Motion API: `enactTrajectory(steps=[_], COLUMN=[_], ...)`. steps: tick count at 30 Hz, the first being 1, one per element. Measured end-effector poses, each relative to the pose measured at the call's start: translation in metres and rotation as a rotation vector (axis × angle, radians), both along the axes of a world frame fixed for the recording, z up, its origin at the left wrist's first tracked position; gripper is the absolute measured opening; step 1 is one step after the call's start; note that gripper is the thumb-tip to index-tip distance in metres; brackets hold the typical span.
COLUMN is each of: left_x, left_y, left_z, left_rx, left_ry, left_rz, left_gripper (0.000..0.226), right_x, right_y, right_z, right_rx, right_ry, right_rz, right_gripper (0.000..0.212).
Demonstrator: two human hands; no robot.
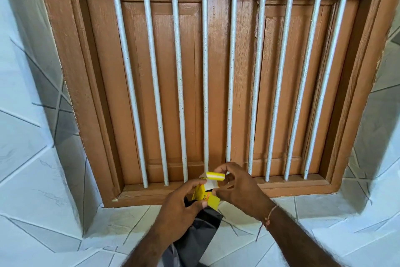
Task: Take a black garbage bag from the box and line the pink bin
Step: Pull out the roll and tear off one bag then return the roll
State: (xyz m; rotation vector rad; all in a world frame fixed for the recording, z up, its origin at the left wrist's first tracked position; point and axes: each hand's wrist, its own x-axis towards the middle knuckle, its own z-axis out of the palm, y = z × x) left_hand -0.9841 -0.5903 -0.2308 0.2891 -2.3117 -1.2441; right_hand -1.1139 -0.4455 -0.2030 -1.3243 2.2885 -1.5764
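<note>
A small yellow box [211, 198] is held in front of the window sill, its top flap [214, 176] open. My left hand [184, 204] grips the box from the left side, together with a black garbage bag [199, 236] that hangs down below it. My right hand [236, 184] pinches the yellow and white flap at the top of the box. The pink bin is not in view.
A brown wooden window [216, 72] with several white vertical bars [204, 83] and closed shutters fills the view ahead. White tiled walls [32, 169] flank it, and a tiled ledge [303, 212] runs below the window frame.
</note>
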Motion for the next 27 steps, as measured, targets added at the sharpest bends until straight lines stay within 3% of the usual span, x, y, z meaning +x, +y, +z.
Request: enactTrajectory(steps=[2,5,14,23,27], left_x=[0.001,-0.001,-0.003,-0.004,-0.002], left_y=[-0.001,0.002,0.002,0.002,0.002], left_z=[-0.002,-0.007,-0.009,-0.010,-0.008], left_rx=[0.040,0.062,0.088,0.101,0.092], left_ry=[0.014,0.032,0.000,-0.018,-0.016], left_rz=[0.010,0.080,0.068,0.064,0.070], left_gripper=[0.049,0.050,0.046,0.044,0.044], right_x=[-0.002,0.000,0.002,0.004,0.010], right_y=[-0.002,-0.008,-0.010,-0.011,-0.012], right_z=[-0.006,-0.015,-0.020,-0.016,-0.018], right_rx=[0.040,0.107,0.014,0.024,0.081], right_ry=[0.117,0.196,0.233,0.349,0.453], right_rz=[-0.017,-0.013,-0.039,-0.044,-0.079], right_gripper=[0.032,0.039,0.012,0.007,0.017])
